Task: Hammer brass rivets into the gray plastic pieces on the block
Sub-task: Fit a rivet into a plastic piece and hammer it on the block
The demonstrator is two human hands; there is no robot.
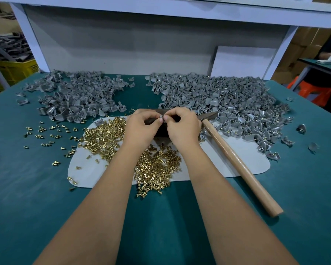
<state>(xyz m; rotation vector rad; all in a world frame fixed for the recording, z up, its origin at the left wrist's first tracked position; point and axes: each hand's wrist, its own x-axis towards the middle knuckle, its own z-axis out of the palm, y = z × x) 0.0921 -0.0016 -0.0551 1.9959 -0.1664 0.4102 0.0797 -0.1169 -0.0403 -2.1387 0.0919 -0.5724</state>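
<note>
Over a dark block on teal matting, left hand and right hand pinching one small gray plastic piece between fingertips, shiny brass rivets heaped below (no legible writing), smooth wooden-handled hammer lying right, gray pieces piled behind.

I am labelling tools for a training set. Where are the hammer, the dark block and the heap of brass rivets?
hammer (239, 165): head view, middle of its wooden handle.
dark block (161, 131): head view, bare face between the hands.
brass rivets (157, 169): head view, centre of the near heap.
</note>
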